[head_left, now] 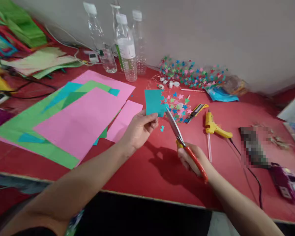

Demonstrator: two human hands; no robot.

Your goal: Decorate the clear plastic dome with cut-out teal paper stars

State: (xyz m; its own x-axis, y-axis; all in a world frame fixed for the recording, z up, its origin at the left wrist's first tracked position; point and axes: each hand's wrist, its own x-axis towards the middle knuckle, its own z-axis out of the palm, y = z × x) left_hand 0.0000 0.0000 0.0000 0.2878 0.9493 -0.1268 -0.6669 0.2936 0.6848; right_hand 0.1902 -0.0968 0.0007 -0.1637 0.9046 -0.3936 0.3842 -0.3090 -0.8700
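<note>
Above red tabletop [167,188], hands [139,128] pinching flat teal paper [152,101] (left), gripping long metal scissors [173,124] (right)

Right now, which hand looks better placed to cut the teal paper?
Likely the right hand: it holds the scissors, their tips by the teal paper's right edge. The left hand pinches the paper's lower edge, so seems suited to steadying.

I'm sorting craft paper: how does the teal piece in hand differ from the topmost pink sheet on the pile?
The teal piece is small; the pink sheet is much larger. The teal piece is held in the left hand, while the pink sheet lies over a green sheet. Both are thin and flat.
</note>
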